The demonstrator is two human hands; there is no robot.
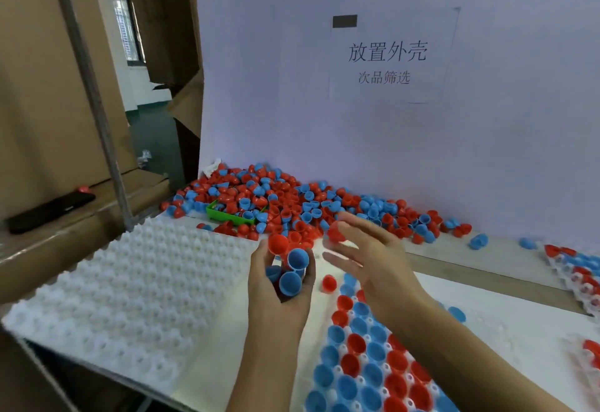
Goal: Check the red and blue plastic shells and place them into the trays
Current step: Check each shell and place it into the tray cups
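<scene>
My left hand [276, 285] grips a small bunch of shells: a red shell [278, 244] on top and blue shells [298, 258] below it. My right hand [373, 262] hovers just to the right and pinches a red shell [336, 233] at its fingertips, the other fingers spread. Below both hands a white tray [324, 320] holds rows of red and blue shells [367, 366], open sides up. A single red shell [328, 283] lies near the tray's far end. A large pile of loose shells [292, 204] lies against the back wall.
An unfilled white dimpled tray [130, 281] lies at the left. A green box [227, 215] sits in the pile. Another filled tray [578, 269] is at the right edge. A dark phone [48, 212] rests on cardboard boxes at the left. A white board with a paper sign stands behind.
</scene>
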